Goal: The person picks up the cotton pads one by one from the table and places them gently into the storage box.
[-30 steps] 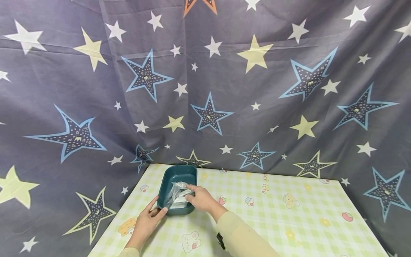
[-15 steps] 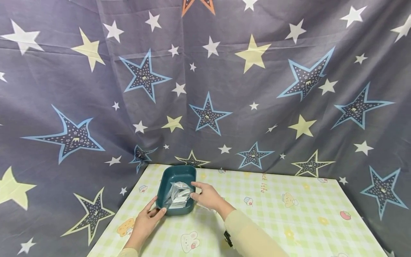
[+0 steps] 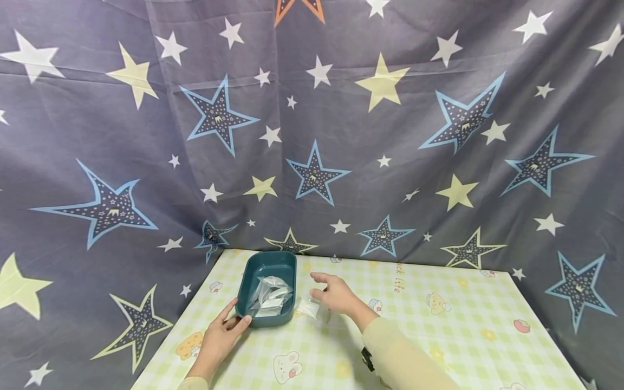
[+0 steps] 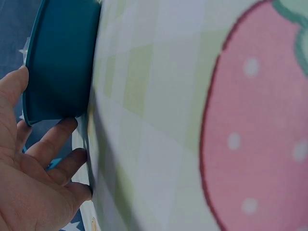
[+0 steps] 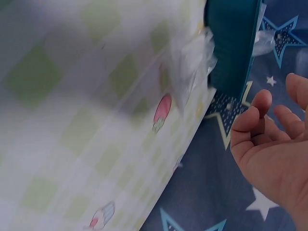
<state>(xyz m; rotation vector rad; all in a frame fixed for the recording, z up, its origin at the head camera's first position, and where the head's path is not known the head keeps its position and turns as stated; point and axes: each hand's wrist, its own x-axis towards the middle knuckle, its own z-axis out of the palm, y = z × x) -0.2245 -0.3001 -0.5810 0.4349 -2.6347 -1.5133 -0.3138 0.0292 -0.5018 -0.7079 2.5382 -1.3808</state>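
Observation:
A dark teal plastic box [image 3: 269,320] stands at the table's left side. In it lie clear plastic bags [image 3: 271,297] with white contents. My left hand [image 3: 220,337] holds its near left corner. In the left wrist view the thumb [image 4: 17,86] meets the rim and the fingers reach along the outer wall. To the right of the box another clear bag [image 3: 308,309] with something white in it lies on the table. My right hand [image 3: 336,292] hovers just behind and above this loose bag, holding nothing, its fingers loosely bent. The right wrist view shows the bag [image 5: 192,60] blurred, beside the box wall.
The table [image 3: 414,336] has a green-and-white checked cloth with cartoon prints. A dark curtain [image 3: 341,135] patterned with stars hangs right behind its back edge and along the sides.
My right hand has come out of the box and moved right, leaving the bags inside. The loose bag beside the box has come into plain view. My left hand stays at the corner.

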